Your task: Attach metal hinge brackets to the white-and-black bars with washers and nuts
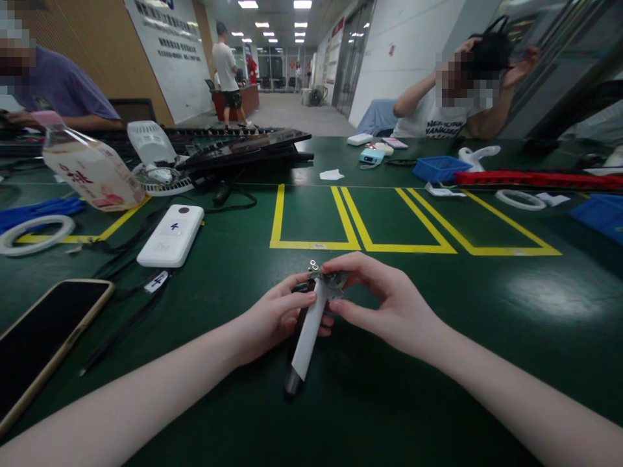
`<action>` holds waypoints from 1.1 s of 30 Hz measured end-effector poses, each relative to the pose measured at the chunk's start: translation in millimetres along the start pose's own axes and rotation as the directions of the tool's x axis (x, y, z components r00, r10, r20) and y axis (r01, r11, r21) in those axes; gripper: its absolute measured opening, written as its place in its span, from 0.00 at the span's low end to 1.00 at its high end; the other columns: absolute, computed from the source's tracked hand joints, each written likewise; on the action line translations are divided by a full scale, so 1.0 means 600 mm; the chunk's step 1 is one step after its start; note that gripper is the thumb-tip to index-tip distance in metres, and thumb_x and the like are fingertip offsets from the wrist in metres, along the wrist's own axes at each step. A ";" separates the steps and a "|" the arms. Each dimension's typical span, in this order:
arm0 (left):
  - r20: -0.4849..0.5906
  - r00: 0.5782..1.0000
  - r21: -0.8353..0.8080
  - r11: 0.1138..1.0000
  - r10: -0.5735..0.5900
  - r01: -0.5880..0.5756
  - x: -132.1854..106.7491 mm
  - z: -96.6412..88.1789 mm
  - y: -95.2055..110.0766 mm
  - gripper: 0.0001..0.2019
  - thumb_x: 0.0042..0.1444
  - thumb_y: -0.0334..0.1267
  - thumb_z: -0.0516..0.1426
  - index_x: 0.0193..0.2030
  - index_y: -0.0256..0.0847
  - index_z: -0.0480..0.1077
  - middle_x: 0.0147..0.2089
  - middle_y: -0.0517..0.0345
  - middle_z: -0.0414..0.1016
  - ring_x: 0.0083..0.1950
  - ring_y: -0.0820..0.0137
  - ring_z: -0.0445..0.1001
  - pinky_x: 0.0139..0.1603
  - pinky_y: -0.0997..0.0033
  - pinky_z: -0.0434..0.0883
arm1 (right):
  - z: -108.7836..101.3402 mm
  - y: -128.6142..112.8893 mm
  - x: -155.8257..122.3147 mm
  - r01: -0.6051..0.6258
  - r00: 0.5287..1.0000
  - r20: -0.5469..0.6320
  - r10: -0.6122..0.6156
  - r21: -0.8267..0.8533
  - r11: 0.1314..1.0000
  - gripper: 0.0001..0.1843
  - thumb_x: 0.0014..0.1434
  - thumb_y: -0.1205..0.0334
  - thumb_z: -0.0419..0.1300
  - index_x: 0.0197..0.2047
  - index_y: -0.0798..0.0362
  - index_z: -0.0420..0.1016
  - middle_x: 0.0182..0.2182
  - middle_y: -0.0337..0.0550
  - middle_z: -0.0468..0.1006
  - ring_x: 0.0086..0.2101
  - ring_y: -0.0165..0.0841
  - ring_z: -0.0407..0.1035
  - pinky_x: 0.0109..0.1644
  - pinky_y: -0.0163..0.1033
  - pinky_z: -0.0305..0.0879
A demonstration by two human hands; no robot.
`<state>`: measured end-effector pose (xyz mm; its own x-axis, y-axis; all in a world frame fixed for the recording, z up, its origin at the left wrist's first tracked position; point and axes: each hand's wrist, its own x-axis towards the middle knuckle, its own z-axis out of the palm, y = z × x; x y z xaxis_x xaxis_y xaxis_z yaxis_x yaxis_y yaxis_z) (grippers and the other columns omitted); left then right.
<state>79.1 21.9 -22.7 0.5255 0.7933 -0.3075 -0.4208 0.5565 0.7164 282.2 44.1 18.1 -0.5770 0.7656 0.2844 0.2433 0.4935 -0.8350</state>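
Observation:
Both my hands meet over the green table (438,324) near its front edge. My left hand (272,318) is closed around a slim dark rod-like tool with a white strip along it (306,340); its lower end rests on the table. My right hand (384,298) pinches the tool's small metal head (327,279) between thumb and fingers. What the metal piece is, I cannot make out.
A white power bank marked 4 (171,235), a phone (43,344), cables, a tape ring (34,233), a drink bottle (87,168) and a keyboard (243,150) lie left. Yellow floor-tape boxes (370,227), blue bins (438,168) and a red strip lie beyond. People sit at the far side.

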 end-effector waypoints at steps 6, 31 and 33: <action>0.036 0.999 0.049 0.998 -0.032 0.030 -0.002 0.002 0.002 0.26 0.62 0.35 0.58 0.65 0.40 0.56 0.39 0.51 0.78 0.40 0.66 0.79 0.50 0.60 0.74 | -0.001 -0.002 -0.006 0.030 0.999 0.027 -0.028 -0.074 0.997 0.23 0.61 0.64 0.62 0.59 0.50 0.66 0.50 0.42 0.72 0.47 0.33 0.69 0.49 0.39 0.71; -0.149 0.750 0.586 0.668 0.645 -0.458 -0.014 0.006 -0.006 0.32 0.60 0.38 0.59 0.68 0.52 0.51 0.50 0.54 0.78 0.53 0.60 0.76 0.52 0.61 0.73 | -0.040 0.086 0.012 -0.105 0.994 -0.061 0.088 -0.387 0.916 0.10 0.57 0.70 0.55 0.39 0.56 0.76 0.36 0.42 0.75 0.34 0.31 0.69 0.36 0.36 0.64; -0.182 0.773 0.546 0.716 0.608 -0.435 -0.012 0.004 -0.003 0.29 0.62 0.41 0.58 0.67 0.50 0.53 0.45 0.54 0.80 0.49 0.60 0.77 0.50 0.60 0.74 | -0.047 0.104 0.013 -0.117 0.993 -0.063 0.099 -0.436 0.892 0.11 0.58 0.70 0.54 0.39 0.56 0.77 0.37 0.43 0.76 0.36 0.33 0.69 0.39 0.38 0.64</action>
<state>78.0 14.4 -20.2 0.0155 0.9964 0.0838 -0.1259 -0.0812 0.9887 314.9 92.4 -18.6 -0.4997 0.8353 0.2293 0.6243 0.5308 -0.5732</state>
